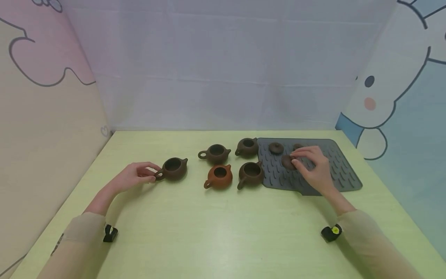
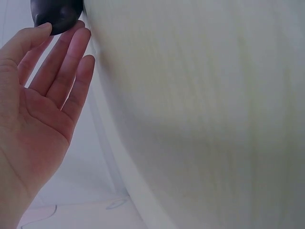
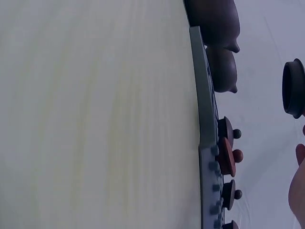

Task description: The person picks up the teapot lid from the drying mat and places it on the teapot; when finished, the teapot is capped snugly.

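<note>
My left hand (image 1: 130,177) pinches the handle of a dark brown lidless teapot (image 1: 175,169) at the left of the group. In the left wrist view, the thumb and fingers of that hand (image 2: 43,105) meet a dark part of the pot (image 2: 59,14) at the top edge. Over the grey mat (image 1: 278,176), my right hand (image 1: 316,170) holds a dark lid (image 1: 288,162) between thumb and fingers. In the right wrist view this lid (image 3: 292,89) is raised clear of the mat, its rim tilted, and only part of the hand (image 3: 298,186) shows.
Four more lidless teapots stand mid-table: dark ones (image 1: 216,154) (image 1: 248,148) (image 1: 251,173) and a reddish-orange one (image 1: 220,177). On the mat lie several lids, among them a dark one (image 1: 276,148) and a reddish one (image 3: 226,156). A pale wall covering (image 1: 223,77) stands behind the table.
</note>
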`<control>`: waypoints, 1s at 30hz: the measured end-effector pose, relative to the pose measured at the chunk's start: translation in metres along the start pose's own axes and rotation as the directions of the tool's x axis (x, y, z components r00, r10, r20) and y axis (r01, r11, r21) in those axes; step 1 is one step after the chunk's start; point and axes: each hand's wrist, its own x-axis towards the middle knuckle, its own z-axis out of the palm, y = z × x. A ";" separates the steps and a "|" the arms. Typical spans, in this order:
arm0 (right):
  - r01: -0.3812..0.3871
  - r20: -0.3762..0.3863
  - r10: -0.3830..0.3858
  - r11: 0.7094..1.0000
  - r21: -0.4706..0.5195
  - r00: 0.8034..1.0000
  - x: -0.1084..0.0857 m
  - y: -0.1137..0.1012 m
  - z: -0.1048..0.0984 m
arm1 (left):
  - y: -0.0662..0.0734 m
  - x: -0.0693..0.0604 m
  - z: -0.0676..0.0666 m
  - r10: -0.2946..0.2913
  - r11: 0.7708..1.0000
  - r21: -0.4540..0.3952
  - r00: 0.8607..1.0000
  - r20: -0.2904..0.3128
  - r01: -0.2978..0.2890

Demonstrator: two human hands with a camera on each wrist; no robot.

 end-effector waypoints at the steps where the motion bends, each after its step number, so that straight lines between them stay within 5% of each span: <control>1: 0.007 -0.003 -0.007 1.000 0.019 1.000 0.001 -0.003 0.004 | 0.000 -0.001 0.000 -0.004 1.000 -0.001 1.000 0.000 0.004; 11: 0.069 -0.003 -0.070 0.980 0.186 0.998 0.019 -0.058 0.032 | 0.000 -0.001 0.000 0.003 1.000 -0.013 1.000 0.008 -0.003; 18: 0.118 -0.010 -0.120 0.955 0.271 0.993 0.016 -0.047 0.064 | -0.001 0.000 0.000 -0.006 1.000 -0.017 1.000 0.012 0.006; 30: 0.136 0.028 -0.155 0.928 0.348 0.988 0.022 -0.078 0.107 | -0.003 0.000 0.001 0.011 0.999 -0.030 1.000 0.012 -0.010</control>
